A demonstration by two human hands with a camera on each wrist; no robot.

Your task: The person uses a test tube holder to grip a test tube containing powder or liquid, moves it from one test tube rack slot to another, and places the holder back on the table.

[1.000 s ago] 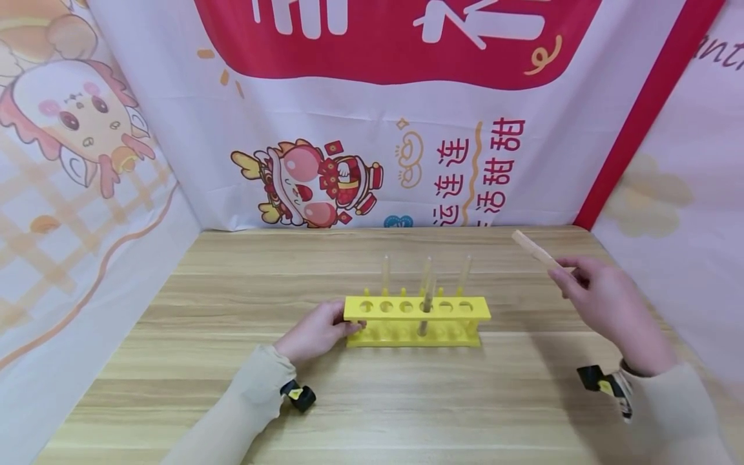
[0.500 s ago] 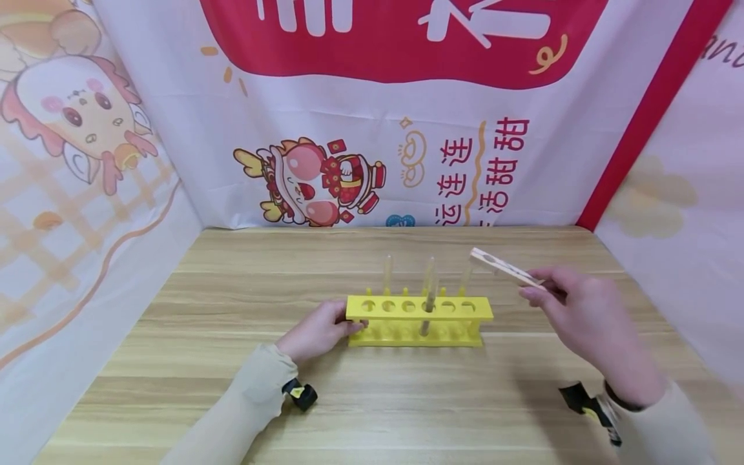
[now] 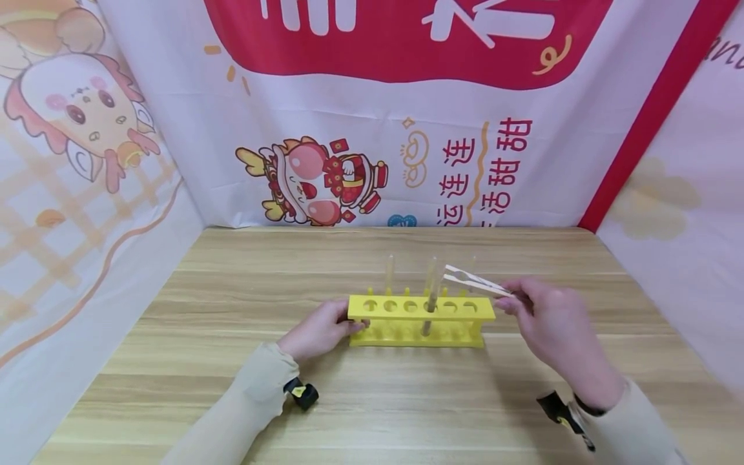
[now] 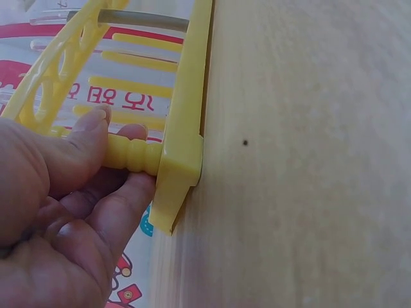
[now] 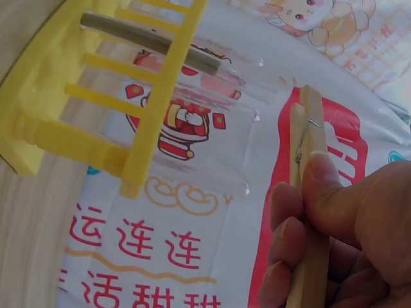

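Note:
My left hand (image 3: 318,332) grips the left end post of a yellow test tube rack (image 3: 383,315). In the left wrist view, thumb and fingers wrap that post (image 4: 125,152). One clear test tube with dark grey contents (image 5: 192,59) stands in a hole right of the rack's middle. My right hand (image 3: 549,323) pinches a wooden test tube clamp (image 3: 479,284), its two prongs spread a little. The prong tips reach close to the upper part of the filled tube, level with it above the rack's top plate. Thumb and fingers press along the clamp's handle (image 5: 311,256).
Several yellow pegs line the rack's back, with clear test tubes (image 3: 390,268) upside down on some of them. The rack stands on a wood-grain table (image 3: 261,387). Behind rises a printed cloth backdrop (image 3: 349,103), and more cloth hangs at both sides.
My right hand has moved left with the clamp, from the table's right side to beside the filled tube. My left hand keeps its hold on the rack.

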